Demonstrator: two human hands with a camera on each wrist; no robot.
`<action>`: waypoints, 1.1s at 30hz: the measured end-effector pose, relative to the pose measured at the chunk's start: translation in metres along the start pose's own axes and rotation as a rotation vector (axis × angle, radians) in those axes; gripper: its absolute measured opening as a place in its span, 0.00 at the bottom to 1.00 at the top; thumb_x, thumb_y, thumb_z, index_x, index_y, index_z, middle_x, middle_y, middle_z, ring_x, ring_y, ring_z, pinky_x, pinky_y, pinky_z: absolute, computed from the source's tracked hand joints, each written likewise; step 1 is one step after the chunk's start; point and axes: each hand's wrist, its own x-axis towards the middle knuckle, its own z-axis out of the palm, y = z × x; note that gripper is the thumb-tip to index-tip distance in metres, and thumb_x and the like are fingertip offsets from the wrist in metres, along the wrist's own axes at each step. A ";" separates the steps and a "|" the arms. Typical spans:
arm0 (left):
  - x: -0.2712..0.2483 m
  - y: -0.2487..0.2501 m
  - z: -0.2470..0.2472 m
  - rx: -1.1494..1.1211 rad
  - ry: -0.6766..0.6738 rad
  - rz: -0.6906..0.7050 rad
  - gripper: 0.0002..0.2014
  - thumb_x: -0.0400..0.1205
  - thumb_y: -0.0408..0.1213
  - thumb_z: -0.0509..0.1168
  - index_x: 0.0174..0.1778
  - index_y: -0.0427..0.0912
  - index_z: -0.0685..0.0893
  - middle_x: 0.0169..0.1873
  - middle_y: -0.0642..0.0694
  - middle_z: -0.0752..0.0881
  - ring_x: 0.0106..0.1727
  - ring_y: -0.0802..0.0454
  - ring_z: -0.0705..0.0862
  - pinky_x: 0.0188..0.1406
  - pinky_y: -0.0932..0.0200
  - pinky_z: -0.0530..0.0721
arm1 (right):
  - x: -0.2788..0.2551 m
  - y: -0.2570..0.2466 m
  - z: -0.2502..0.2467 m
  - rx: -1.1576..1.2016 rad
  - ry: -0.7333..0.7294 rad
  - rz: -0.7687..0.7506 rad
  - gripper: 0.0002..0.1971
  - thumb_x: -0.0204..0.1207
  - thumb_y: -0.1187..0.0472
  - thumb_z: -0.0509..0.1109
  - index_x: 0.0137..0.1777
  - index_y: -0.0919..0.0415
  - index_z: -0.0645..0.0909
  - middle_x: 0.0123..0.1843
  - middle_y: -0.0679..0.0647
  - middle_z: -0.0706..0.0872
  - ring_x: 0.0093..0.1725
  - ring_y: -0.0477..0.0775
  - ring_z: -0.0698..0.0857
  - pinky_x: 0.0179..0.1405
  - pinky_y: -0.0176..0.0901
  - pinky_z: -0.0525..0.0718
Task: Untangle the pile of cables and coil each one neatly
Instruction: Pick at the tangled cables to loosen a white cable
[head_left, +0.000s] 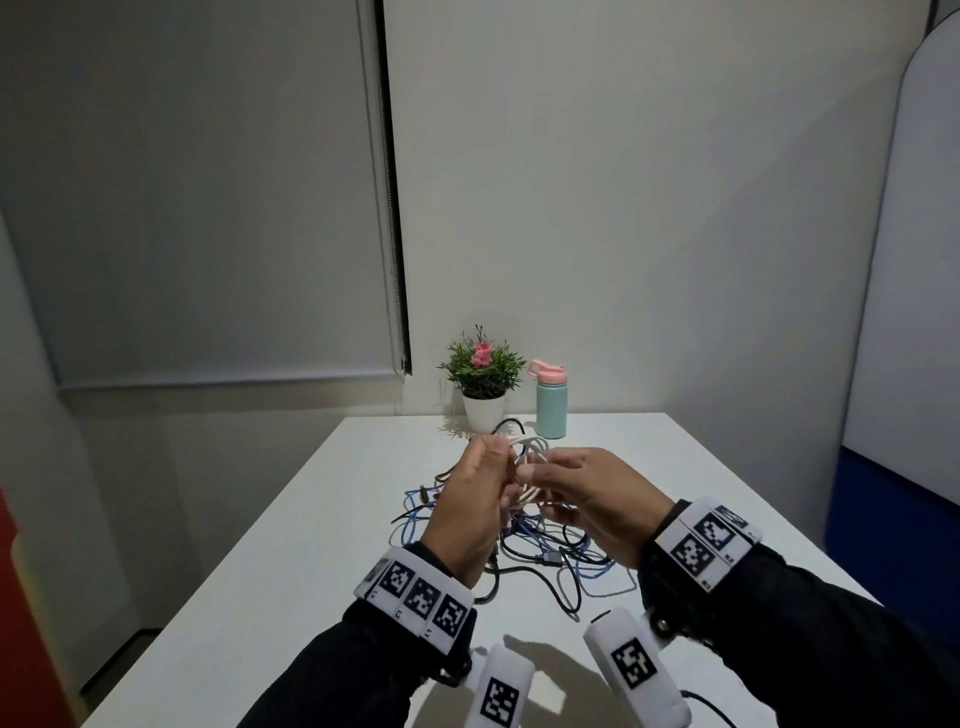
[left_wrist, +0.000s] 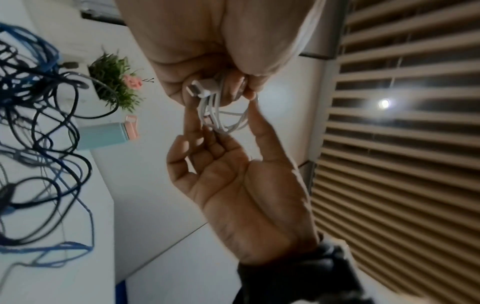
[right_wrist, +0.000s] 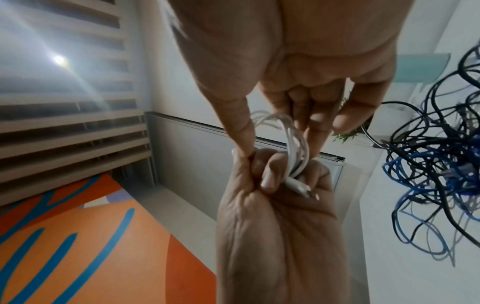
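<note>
A small coil of white cable is held up above the table between both hands. My left hand grips the bundled loops, with a white connector sticking out past its curled fingers. My right hand pinches the loops between thumb and fingertips, facing the left hand. Beneath the hands, a tangled pile of black and blue cables lies on the white table. The same pile shows in the left wrist view and the right wrist view.
A potted plant with pink flowers and a mint bottle with a pink lid stand at the table's far edge, just behind the pile. A wall is behind them, and a blue-and-white panel stands to the right.
</note>
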 end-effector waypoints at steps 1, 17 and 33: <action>-0.001 -0.002 0.001 0.066 -0.017 0.038 0.17 0.91 0.45 0.53 0.55 0.33 0.75 0.39 0.34 0.83 0.34 0.53 0.79 0.38 0.57 0.80 | 0.000 0.002 0.001 0.021 0.025 -0.006 0.12 0.74 0.61 0.76 0.52 0.69 0.85 0.45 0.57 0.91 0.42 0.48 0.84 0.41 0.40 0.75; 0.012 -0.004 -0.010 0.247 0.051 0.067 0.14 0.87 0.49 0.60 0.51 0.41 0.82 0.39 0.39 0.79 0.33 0.49 0.76 0.33 0.55 0.77 | 0.002 0.007 0.008 0.336 0.017 0.107 0.05 0.67 0.60 0.64 0.39 0.55 0.82 0.43 0.56 0.88 0.39 0.49 0.83 0.47 0.51 0.70; 0.012 0.002 -0.010 -0.031 -0.021 -0.215 0.11 0.91 0.36 0.55 0.46 0.39 0.78 0.24 0.51 0.68 0.22 0.60 0.64 0.22 0.68 0.60 | 0.009 0.009 -0.018 -0.120 0.018 -0.174 0.10 0.80 0.68 0.71 0.59 0.69 0.82 0.44 0.59 0.89 0.41 0.54 0.87 0.43 0.48 0.85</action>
